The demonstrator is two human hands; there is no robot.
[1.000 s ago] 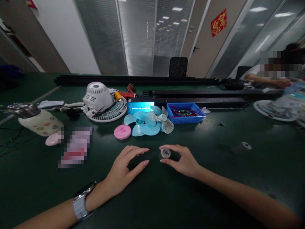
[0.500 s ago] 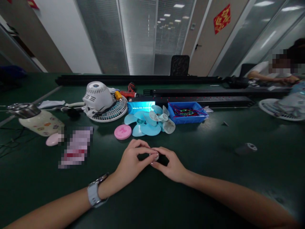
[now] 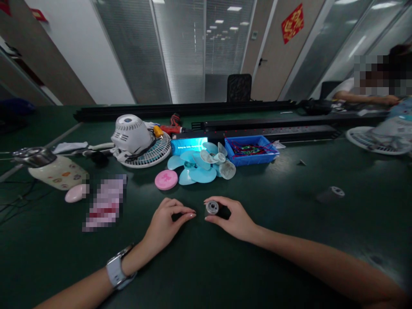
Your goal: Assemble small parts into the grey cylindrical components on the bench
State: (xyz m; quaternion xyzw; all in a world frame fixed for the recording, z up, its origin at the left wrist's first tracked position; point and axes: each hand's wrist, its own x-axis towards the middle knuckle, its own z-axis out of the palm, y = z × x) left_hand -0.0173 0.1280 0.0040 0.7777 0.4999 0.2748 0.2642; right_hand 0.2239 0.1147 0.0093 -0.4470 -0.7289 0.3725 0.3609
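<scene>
My right hand grips a small cylindrical motor between thumb and fingers. The motor stands upright at the table surface, its round metal end face with dark holes turned up. Just left of it, apart from the motor, my left hand has thumb and index fingertip pinched together. Whether something tiny sits in that pinch I cannot make out. A similar grey cylinder is on the table far to the right. Beyond my hands lie several light blue and clear fan blades and a pink round disc.
A blue bin of wires stands behind the blades, beside a lit phone screen. Left are a white fan body, a cream flask and a pink pouch. Black rails cross the back; a person sits far right.
My left hand has come off the motor and moved left, fingertips pinched. My right hand keeps hold of the motor, whose end face is now uncovered. The view has shifted slightly.
</scene>
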